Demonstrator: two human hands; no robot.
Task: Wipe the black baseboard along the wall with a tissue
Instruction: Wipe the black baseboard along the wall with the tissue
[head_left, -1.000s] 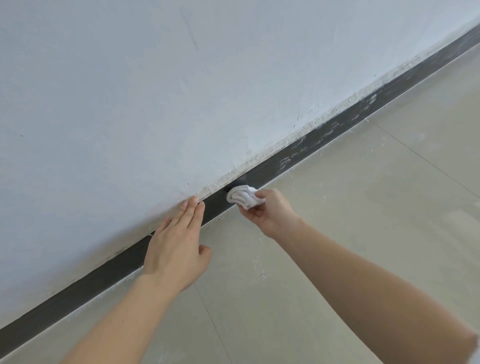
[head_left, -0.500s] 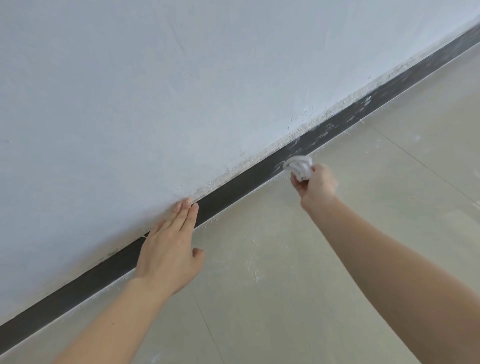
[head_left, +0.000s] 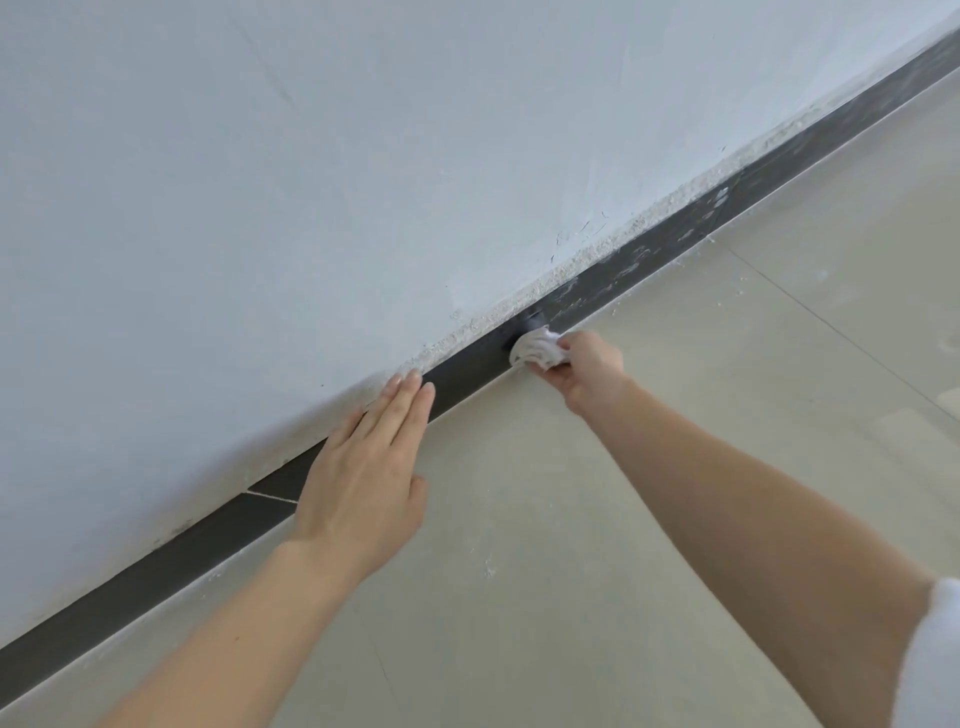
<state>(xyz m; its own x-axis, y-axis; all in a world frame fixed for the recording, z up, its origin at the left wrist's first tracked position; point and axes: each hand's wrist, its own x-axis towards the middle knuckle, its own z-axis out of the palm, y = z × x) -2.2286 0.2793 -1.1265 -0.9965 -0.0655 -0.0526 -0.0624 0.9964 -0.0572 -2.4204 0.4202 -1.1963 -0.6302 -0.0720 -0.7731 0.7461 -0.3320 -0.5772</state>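
At fingertips of right hand (head_left: 584, 371): crumpled white tissue (head_left: 536, 352), fingers curled round it, pressed on black baseboard (head_left: 171, 548). Left hand (head_left: 363, 480) flat, fingers straight together, tips at white wall (head_left: 311, 182) above baseboard. White smears on baseboard beyond tissue.

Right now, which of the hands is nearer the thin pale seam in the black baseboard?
Left. The left hand rests flat against the wall, right beside the seam; the right hand grips the tissue farther along the baseboard, well past it.
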